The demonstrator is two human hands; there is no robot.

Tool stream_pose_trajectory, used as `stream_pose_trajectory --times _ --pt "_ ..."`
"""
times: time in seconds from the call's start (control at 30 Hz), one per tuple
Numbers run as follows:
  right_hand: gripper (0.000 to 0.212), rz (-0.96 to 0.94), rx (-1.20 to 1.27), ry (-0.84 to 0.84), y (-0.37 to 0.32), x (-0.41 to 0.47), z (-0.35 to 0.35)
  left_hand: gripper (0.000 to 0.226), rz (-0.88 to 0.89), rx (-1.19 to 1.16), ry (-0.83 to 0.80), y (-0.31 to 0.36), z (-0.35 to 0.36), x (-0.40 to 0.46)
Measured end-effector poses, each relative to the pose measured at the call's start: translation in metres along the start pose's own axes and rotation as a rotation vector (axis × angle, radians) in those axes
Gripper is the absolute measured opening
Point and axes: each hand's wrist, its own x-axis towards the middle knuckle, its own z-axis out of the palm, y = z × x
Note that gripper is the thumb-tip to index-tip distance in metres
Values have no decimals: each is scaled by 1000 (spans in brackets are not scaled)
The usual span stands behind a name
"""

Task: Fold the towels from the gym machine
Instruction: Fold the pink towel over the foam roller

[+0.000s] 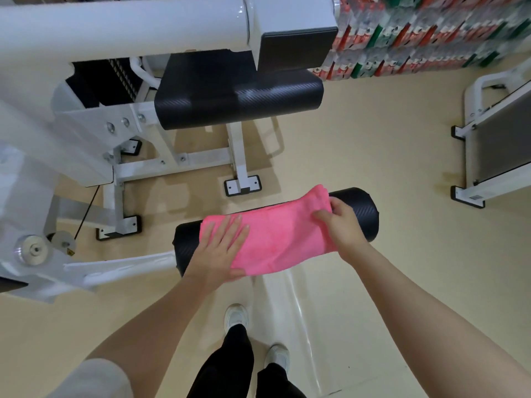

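A soft pink towel (275,237) lies draped over a black round foam roller pad (359,214) on the white gym machine (86,124). The left hand (221,248) lies flat and open on the towel's left end, pressing it down. The right hand (342,222) pinches the towel's right edge between thumb and fingers. Behind them sits the black padded seat (238,96), above the tan floor (373,156).

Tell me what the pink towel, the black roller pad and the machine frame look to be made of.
Pink towel: soft, matte cloth, likely terry or microfibre; fuzzy nap. Black roller pad: probably vinyl-covered foam; fine weave-like texture, slight sheen. Machine frame: metal, glossy white paint; bolts visible.
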Motion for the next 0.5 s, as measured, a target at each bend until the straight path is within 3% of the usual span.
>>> stream_pose_trajectory --times 0.13,0.2,0.27,0.33,0.4,0.5 --pt "15 -10 95 -276 -26 -23 27 120 123 34 67 12 8 -7" --pt "16 20 135 -404 -34 -32 45 97 103 -13 101 16 11 -6" --pt "21 32 145 -514 -38 -38 64 64 89 -129 145 16 14 -8" --pt "23 14 99 -578 -38 -42 83 58 9 -399 104 12 5 -8" --pt "22 -10 53 -578 -34 -45 102 50 -280 -721 98 5 -15 -9" --pt "28 1 34 -512 -22 -45 127 26 -940 -1511 172 -5 -45 -3"
